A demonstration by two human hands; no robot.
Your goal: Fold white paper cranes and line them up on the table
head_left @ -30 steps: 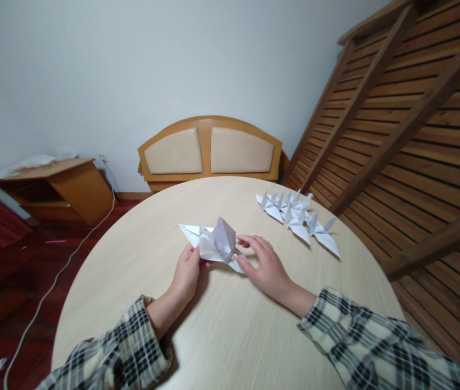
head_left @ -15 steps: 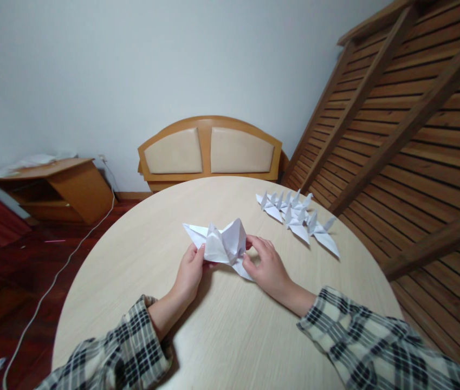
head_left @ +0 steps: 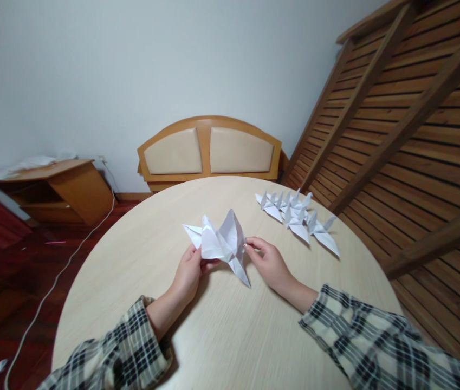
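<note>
A half-folded white paper figure point(head_left: 222, 242) is held just above the round pale wooden table point(head_left: 221, 336), near its middle. My left hand point(head_left: 189, 271) pinches the figure's left side from below. My right hand point(head_left: 268, 262) pinches its right flap between thumb and fingers. One pointed flap stands up, another points down toward the tabletop. Both sleeves are plaid.
Several finished white paper cranes point(head_left: 298, 219) lie in a row at the table's far right. A padded wooden headboard point(head_left: 210, 151) leans on the wall behind. A slatted wooden frame point(head_left: 408, 135) rises at right. A low cabinet point(head_left: 57, 189) and a white cable point(head_left: 51, 287) are at left.
The paper figure has been lifted off the table and opened out, its upper flap pulled up to the right. My right hand went from resting beside it to pinching its right side.
</note>
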